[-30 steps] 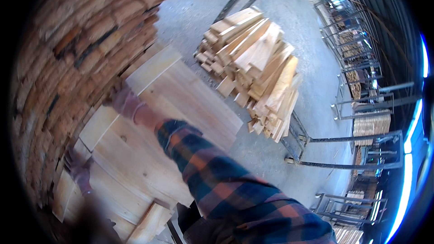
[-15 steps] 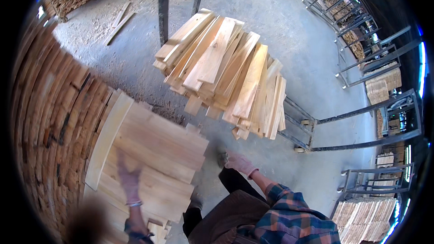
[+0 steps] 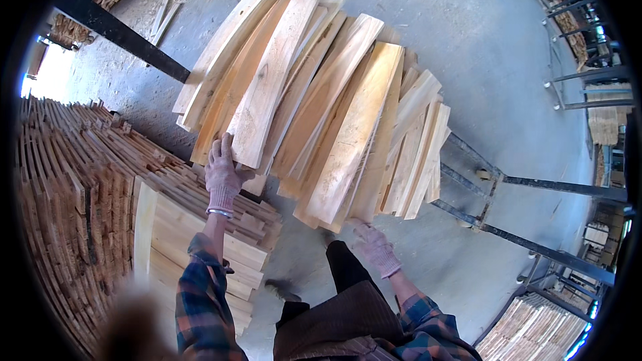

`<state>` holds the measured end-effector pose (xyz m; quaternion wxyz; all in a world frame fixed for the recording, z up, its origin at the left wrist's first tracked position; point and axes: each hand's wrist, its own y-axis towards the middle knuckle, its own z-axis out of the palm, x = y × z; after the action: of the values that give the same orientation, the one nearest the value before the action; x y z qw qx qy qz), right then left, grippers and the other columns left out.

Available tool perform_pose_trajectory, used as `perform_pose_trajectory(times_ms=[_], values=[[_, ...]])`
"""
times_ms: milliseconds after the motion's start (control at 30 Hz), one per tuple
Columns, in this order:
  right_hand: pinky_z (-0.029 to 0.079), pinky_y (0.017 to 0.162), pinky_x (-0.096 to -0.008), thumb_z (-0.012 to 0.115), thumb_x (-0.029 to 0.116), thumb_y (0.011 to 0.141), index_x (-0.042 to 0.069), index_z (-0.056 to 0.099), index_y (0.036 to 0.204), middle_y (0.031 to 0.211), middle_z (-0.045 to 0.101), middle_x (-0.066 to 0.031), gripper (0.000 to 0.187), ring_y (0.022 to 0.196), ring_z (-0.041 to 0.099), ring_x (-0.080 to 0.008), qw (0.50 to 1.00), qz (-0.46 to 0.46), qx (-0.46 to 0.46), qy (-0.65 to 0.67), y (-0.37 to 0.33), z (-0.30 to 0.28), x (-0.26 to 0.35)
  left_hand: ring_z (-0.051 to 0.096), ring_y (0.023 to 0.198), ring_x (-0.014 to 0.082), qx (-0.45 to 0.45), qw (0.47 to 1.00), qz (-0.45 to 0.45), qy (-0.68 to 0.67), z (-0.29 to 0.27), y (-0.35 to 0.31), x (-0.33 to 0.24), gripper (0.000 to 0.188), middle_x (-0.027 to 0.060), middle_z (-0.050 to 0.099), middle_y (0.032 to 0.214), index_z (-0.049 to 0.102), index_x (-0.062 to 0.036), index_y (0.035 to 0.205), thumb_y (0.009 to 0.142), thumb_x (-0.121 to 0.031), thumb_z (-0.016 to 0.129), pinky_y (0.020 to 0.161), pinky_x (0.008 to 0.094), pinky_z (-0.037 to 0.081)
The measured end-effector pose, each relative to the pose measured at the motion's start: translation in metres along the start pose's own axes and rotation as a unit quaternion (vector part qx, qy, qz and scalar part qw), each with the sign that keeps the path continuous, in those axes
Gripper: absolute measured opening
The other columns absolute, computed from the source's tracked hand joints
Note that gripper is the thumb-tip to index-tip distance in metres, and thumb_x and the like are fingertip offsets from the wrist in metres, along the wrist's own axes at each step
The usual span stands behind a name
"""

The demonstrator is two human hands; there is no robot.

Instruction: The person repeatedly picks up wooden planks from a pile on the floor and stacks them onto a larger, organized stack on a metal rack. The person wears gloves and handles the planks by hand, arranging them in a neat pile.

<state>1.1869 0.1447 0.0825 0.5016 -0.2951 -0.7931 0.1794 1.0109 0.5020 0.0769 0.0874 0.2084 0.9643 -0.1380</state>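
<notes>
A loose heap of pale planks (image 3: 351, 137) lies on a dark metal cart in front of me, the boards fanned at uneven angles. My left hand (image 3: 224, 170), in a pinkish work glove, reaches the near left end of the heap. Its fingers stretch over the end of an orange-toned board (image 3: 234, 93), and the thumb is beside the end of a paler plank (image 3: 277, 70). Also gloved, my right hand (image 3: 376, 249) is just below the heap's near edge, fingers extended and slightly blurred; whether it touches a board I cannot tell.
On the left stands a tall stack of boards (image 3: 73, 207), with wide flat boards (image 3: 177, 224) on its near part. Dark cart rails (image 3: 542, 247) extend to the right. Two loose strips (image 3: 166, 20) lie on the concrete floor; more wood stacks (image 3: 535, 327) stand along the right.
My left hand has moved from above the flat boards on the left stack to the heap's near left end. The heap appears closer, and my right hand is slightly further right.
</notes>
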Motion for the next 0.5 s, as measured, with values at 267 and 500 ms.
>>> perform_pose_trajectory(times_ms=[267, 500], values=[[0.050, 0.093, -0.0360, 0.070, 0.017, 0.080, 0.013, 0.048, 0.140, 0.120, 0.062, -0.0177, 0.064, 0.113, 0.060, -0.0256, 0.985, 0.063, 0.025, 0.158, 0.009, -0.025, 0.053, 0.055, 0.108, 0.0336, -0.016, 1.000, 0.012, -0.007, -0.020, -0.031, -0.057, 0.086, 0.0136, 0.053, 0.119, 0.041, -0.0151, 0.140, 0.067, -0.035, 0.080, 0.088, 0.0463, 0.047], [0.053, 0.078, -0.0289, 0.072, 0.008, 0.080, 0.012, 0.051, 0.138, 0.096, 0.067, -0.0072, 0.061, 0.086, 0.062, -0.0125, 0.984, -0.006, -0.038, 0.176, 0.046, -0.048, 0.083, 0.056, 0.112, 0.0363, -0.213, 0.951, -0.107, -0.196, -0.012, -0.012, 0.001, 0.080, 0.0196, 0.056, 0.124, 0.049, -0.0049, 0.134, 0.067, -0.031, 0.084, 0.098, 0.0437, 0.044]])
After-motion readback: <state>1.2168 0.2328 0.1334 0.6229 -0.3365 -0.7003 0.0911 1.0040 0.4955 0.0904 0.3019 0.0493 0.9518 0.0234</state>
